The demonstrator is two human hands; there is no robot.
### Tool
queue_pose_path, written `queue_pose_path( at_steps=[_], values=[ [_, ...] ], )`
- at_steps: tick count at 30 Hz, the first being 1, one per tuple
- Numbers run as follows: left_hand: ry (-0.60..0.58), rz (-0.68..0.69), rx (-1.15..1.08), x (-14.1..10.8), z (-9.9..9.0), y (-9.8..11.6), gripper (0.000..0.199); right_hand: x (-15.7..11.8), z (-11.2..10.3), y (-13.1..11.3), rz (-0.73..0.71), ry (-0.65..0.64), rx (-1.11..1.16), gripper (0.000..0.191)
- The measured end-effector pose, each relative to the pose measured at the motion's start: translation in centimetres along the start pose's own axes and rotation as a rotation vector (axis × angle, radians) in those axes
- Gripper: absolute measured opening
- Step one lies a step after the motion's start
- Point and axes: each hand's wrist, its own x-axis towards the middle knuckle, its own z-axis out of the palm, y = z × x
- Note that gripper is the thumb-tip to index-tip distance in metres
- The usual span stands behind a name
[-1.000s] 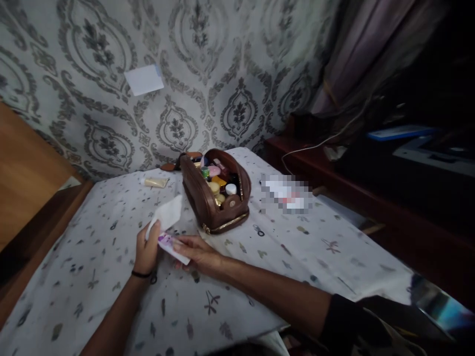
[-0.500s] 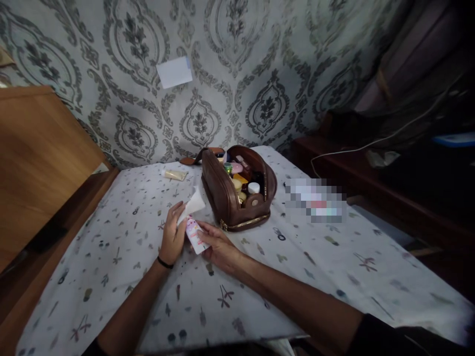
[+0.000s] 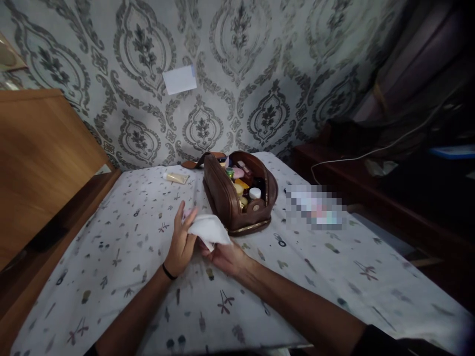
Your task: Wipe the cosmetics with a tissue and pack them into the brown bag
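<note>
A white tissue or wipe point(image 3: 210, 228) drapes over a small white-and-pink bottle point(image 3: 186, 213), and only a bit of pink at its far end shows. My left hand point(image 3: 181, 247), a dark band at its wrist, pinches the tissue between thumb and raised fingers. Below the cloth, my right hand point(image 3: 228, 258) is closed around the bottle's lower part; its fingertips are mostly hidden. Just beyond the hands stands a brown toiletry bag point(image 3: 222, 193), unzipped, with several jars and small bottles inside, among them a white-lidded jar point(image 3: 255, 193).
A cream-coloured tube point(image 3: 176, 178) lies at the back left of the patterned tablecloth point(image 3: 129, 237). On the right is a blurred-out flat item point(image 3: 315, 206). A wooden panel point(image 3: 48, 163) borders the left, and a white cable point(image 3: 356, 157) runs at the right.
The tissue has moved from beside the bottle's top to cover most of it, draping towards my right hand. The camera view has shifted slightly.
</note>
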Motion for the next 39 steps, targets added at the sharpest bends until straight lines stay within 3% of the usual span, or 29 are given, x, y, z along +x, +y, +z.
queue_pose_path(
  at_steps=[5,13,19,23,28,32,39],
  values=[
    [0.006,-0.186,-0.18,0.8,-0.8,-0.4,0.045,-0.3,0.8,0.3,0.205,-0.025,0.041,0.02],
    [0.178,-0.345,-0.249,1.3,-0.8,-0.6,0.035,-1.0,1.6,-0.5,0.254,-0.09,0.026,0.033],
    [0.256,-0.216,-0.12,1.8,-2.4,-1.0,0.023,-0.7,1.2,-0.6,0.214,-0.061,0.107,0.021],
    [0.264,-0.214,-0.021,2.1,-3.2,-0.9,0.019,-0.3,1.0,-0.5,0.135,-0.027,0.15,0.019],
    [0.131,-0.14,-0.042,1.6,-2.1,1.2,0.018,-0.4,1.1,0.0,0.075,-0.04,0.13,0.022],
    [0.065,-0.145,-0.154,0.7,-0.7,1.7,0.035,-0.4,1.0,0.2,0.022,-0.015,0.113,0.029],
    [0.241,-0.203,-0.305,0.4,0.3,0.2,0.041,-0.7,1.4,-0.2,0.025,-0.072,-0.004,0.042]
  ],
)
